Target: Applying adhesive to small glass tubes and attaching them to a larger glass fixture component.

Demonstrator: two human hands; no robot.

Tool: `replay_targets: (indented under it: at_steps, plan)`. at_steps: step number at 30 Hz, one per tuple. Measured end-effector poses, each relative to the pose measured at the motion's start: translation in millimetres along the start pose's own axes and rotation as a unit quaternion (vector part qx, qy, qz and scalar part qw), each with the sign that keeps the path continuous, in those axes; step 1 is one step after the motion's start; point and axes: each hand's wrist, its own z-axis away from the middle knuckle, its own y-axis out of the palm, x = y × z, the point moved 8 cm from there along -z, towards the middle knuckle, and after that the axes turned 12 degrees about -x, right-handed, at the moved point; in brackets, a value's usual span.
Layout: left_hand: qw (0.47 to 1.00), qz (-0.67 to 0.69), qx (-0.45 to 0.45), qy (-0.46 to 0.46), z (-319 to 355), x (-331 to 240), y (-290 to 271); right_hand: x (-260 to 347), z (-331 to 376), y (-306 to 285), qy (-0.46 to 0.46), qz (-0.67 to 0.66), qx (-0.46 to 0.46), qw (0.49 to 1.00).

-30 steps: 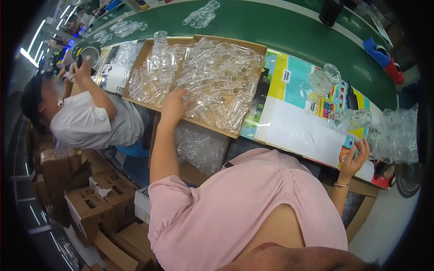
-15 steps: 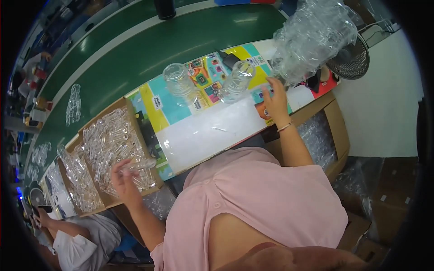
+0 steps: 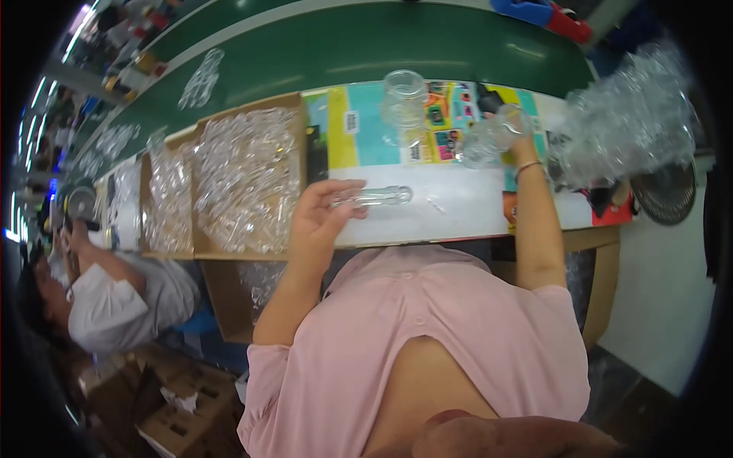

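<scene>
Head view: one clear tube (image 3: 385, 196) is being pinched in the grip of the left hand (image 3: 319, 217), mid-frame; many tubes remain, being held in the cardboard tray (image 3: 302, 145), left. Right hand (image 3: 524, 146) is being partly hidden by a clear vessel (image 3: 481, 145), upper right; grip indeterminable.

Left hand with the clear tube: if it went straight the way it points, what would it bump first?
The left hand and its clear tube point right, across the white surface. The right forearm looks first in line, though one view can't show whether heights match.
</scene>
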Motion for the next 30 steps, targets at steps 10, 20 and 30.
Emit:
replay_targets:
  at_steps: [10,20,30]
  plan:
    - [0.996,0.070,0.036,0.034,6.5,-20.8,15.0,120.8,-34.4,-225.9,0.223,-0.526,-0.340,0.747]
    - [0.995,0.071,0.046,0.060,3.8,-30.4,14.2,232.1,-16.9,-256.9,0.189,-0.706,-0.201,0.653]
    - [0.988,0.058,0.060,0.133,7.3,-44.7,26.4,265.4,-38.4,-218.3,0.226,-0.876,-0.154,0.397]
